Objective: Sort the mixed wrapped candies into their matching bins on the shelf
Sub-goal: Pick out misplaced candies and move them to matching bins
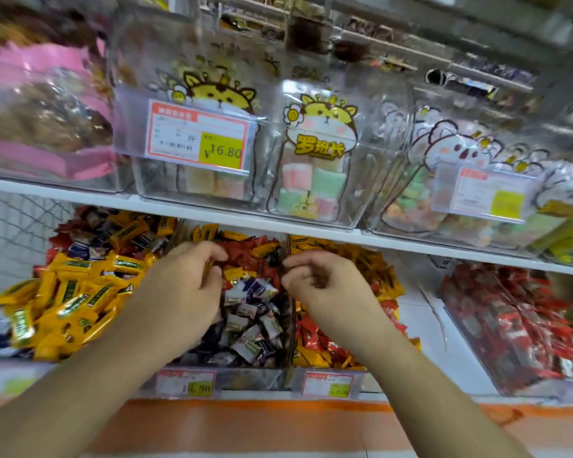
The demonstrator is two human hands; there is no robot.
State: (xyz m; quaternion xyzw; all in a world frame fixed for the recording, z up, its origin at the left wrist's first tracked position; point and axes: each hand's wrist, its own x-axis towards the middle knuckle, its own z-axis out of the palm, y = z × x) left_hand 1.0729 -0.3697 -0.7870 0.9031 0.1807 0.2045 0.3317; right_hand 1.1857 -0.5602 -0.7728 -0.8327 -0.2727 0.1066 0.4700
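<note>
My left hand (186, 282) hovers over the middle clear bin (255, 375). Its fingers are curled, and a sliver of yellow wrapper shows between thumb and fingers. That bin holds blue-and-white candies (248, 312), with red candies (245, 252) and a few yellow ones mixed in at the back. My right hand (321, 282) is over the divider between the middle bin and the bin to its right. Its fingertips are pinched together, and what they hold is hidden. The left bin is heaped with yellow candies (73, 295). The bin on the right mixes red and yellow candies (338, 345).
A far-right bin holds red wrapped candies (526, 325). A white shelf board (311, 233) runs just above the bins and carries clear boxes of marshmallow packs (315, 166) with price tags (196, 137). Price labels (186, 383) line the front edge. A wire basket (10, 233) is at the left.
</note>
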